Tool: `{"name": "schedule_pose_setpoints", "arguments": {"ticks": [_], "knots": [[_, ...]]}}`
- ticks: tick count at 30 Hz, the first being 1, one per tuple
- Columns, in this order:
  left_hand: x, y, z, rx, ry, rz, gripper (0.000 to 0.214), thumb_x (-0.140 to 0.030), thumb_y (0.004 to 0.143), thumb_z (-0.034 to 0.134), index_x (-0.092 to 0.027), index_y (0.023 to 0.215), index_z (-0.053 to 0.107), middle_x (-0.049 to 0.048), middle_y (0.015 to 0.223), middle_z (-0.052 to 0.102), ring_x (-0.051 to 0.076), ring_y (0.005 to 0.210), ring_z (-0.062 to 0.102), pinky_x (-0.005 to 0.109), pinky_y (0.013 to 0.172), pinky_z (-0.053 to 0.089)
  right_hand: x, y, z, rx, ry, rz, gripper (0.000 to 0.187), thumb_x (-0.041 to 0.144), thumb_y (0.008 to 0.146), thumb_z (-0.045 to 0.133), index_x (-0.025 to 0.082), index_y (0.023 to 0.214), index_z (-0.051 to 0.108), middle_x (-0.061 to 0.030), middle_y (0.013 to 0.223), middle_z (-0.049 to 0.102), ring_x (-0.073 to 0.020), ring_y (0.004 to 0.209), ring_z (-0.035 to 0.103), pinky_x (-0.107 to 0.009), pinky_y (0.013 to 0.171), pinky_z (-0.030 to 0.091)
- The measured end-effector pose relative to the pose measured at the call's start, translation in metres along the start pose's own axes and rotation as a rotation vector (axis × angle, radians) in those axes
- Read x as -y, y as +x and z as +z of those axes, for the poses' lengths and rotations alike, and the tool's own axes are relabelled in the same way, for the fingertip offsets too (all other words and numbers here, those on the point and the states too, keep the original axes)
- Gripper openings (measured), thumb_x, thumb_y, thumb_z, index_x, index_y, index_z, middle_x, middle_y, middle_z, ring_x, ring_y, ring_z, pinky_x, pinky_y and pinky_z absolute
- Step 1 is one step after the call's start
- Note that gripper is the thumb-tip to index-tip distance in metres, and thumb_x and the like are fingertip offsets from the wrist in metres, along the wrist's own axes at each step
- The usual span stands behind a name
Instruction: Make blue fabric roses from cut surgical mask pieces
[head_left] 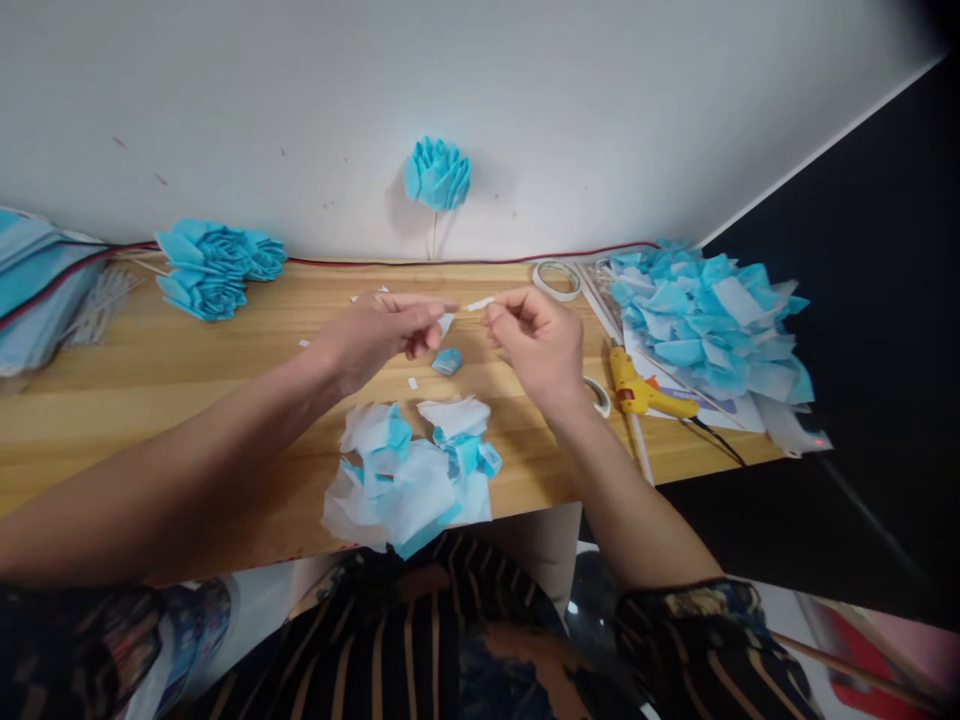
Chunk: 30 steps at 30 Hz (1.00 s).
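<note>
My right hand [538,337] is closed, pinching a small white strip [480,303] that looks like tape or paper between thumb and fingertips. Facing it across a narrow gap is my left hand [386,330], its index finger stretched toward the strip and its other fingers curled in. Whether the left fingers hold anything is hard to see; a small white piece [446,323] shows just beyond them. Below and between both hands, a small folded blue bud [447,361] lies on the wooden table [277,365]. Closer to my body is a loose pile of blue and white petals [412,480].
A finished blue flower [438,175] on a stick leans on the wall. More blue flowers [214,265] lie left. To the right are a tape roll [556,281], a yellow glue gun [645,388] with a cord, and a large petal heap [705,320].
</note>
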<state>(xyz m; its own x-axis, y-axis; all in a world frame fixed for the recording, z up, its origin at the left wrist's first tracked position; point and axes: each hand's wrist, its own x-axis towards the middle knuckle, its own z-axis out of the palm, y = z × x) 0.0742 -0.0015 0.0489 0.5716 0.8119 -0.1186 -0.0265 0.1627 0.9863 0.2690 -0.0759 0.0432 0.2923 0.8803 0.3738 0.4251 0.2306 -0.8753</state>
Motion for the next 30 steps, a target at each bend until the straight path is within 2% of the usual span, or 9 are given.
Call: {"name": "schedule_pose_setpoints", "arguments": {"ticks": [2, 3, 7, 10, 14, 20, 24, 27, 30], "knots": [[0.0, -0.003, -0.01, -0.099, -0.069, -0.011, 0.017, -0.028, 0.086, 0.07, -0.015, 0.093, 0.08, 0.0008, 0.064, 0.063, 0.008, 0.054, 0.05, 0.023, 0.054, 0.037, -0.012, 0.006, -0.002, -0.023, -0.001, 0.018, 0.013, 0.031, 0.09, 0.06, 0.021, 0.086, 0.066, 0.002, 0.075, 0.068, -0.011, 0.063, 0.06, -0.025, 0.063, 0.049], [0.001, -0.005, -0.015, -0.143, -0.086, -0.008, 0.017, -0.026, 0.086, 0.07, -0.015, 0.095, 0.079, 0.0006, 0.064, 0.062, 0.008, 0.055, 0.049, 0.022, 0.054, 0.037, -0.02, 0.009, -0.003, 0.01, -0.025, 0.032, 0.014, 0.031, 0.092, 0.058, 0.021, 0.088, 0.067, 0.0014, 0.077, 0.07, -0.0115, 0.064, 0.062, -0.026, 0.064, 0.05], [0.01, -0.015, -0.028, -0.185, -0.103, -0.005, 0.019, -0.027, 0.084, 0.073, -0.012, 0.095, 0.079, 0.0013, 0.066, 0.063, 0.008, 0.058, 0.051, 0.021, 0.055, 0.038, -0.048, 0.014, -0.004, 0.345, -0.324, 0.056, 0.019, 0.02, 0.092, 0.057, 0.022, 0.105, 0.072, -0.0005, 0.082, 0.077, -0.0169, 0.076, 0.07, -0.031, 0.077, 0.053], [0.018, -0.021, -0.028, -0.176, -0.12, -0.019, 0.021, -0.029, 0.082, 0.076, -0.012, 0.093, 0.08, 0.0014, 0.066, 0.062, 0.009, 0.058, 0.051, 0.022, 0.055, 0.038, -0.05, 0.014, 0.002, 0.454, -0.524, 0.006, 0.035, 0.016, 0.092, 0.058, 0.022, 0.126, 0.065, -0.0037, 0.097, 0.08, -0.0225, 0.091, 0.073, -0.036, 0.085, 0.052], [0.024, -0.024, -0.024, -0.168, -0.123, -0.017, 0.02, -0.029, 0.08, 0.077, -0.013, 0.09, 0.08, 0.0017, 0.065, 0.063, 0.009, 0.059, 0.052, 0.023, 0.055, 0.038, -0.04, 0.014, 0.013, 0.526, -0.695, -0.071, 0.042, 0.014, 0.092, 0.06, 0.022, 0.133, 0.058, -0.0046, 0.102, 0.08, -0.0257, 0.097, 0.073, -0.035, 0.084, 0.049], [0.031, -0.024, -0.027, -0.16, -0.111, -0.026, 0.018, -0.029, 0.078, 0.077, -0.014, 0.088, 0.08, 0.0016, 0.065, 0.064, 0.009, 0.058, 0.052, 0.024, 0.056, 0.039, -0.04, 0.012, 0.02, 0.555, -0.77, -0.089, 0.049, 0.009, 0.089, 0.053, 0.022, 0.136, 0.055, -0.0029, 0.095, 0.078, -0.0231, 0.083, 0.071, -0.03, 0.069, 0.042], [0.034, -0.024, -0.027, -0.166, -0.097, -0.017, 0.019, -0.03, 0.076, 0.079, -0.015, 0.087, 0.08, 0.0017, 0.066, 0.064, 0.01, 0.059, 0.053, 0.025, 0.058, 0.04, -0.039, 0.013, 0.018, 0.56, -0.712, -0.082, 0.05, 0.01, 0.087, 0.053, 0.021, 0.136, 0.054, -0.0015, 0.089, 0.076, -0.0213, 0.077, 0.069, -0.03, 0.068, 0.042], [0.034, -0.024, -0.027, -0.21, -0.056, 0.007, 0.026, -0.035, 0.074, 0.081, -0.015, 0.091, 0.081, 0.0037, 0.075, 0.069, 0.011, 0.064, 0.055, 0.025, 0.06, 0.042, -0.029, 0.015, 0.016, 0.487, -0.593, -0.09, 0.048, 0.015, 0.088, 0.054, 0.022, 0.135, 0.052, 0.0, 0.09, 0.074, -0.0189, 0.077, 0.068, -0.03, 0.071, 0.046], [0.034, -0.025, -0.026, -0.229, -0.041, 0.016, 0.039, -0.046, 0.074, 0.083, -0.016, 0.098, 0.08, 0.0074, 0.093, 0.075, 0.014, 0.075, 0.061, 0.027, 0.068, 0.047, -0.013, 0.016, 0.017, 0.4, -0.482, -0.143, 0.05, 0.018, 0.088, 0.055, 0.023, 0.137, 0.049, 0.0009, 0.09, 0.072, -0.0173, 0.076, 0.067, -0.031, 0.073, 0.049]]}}
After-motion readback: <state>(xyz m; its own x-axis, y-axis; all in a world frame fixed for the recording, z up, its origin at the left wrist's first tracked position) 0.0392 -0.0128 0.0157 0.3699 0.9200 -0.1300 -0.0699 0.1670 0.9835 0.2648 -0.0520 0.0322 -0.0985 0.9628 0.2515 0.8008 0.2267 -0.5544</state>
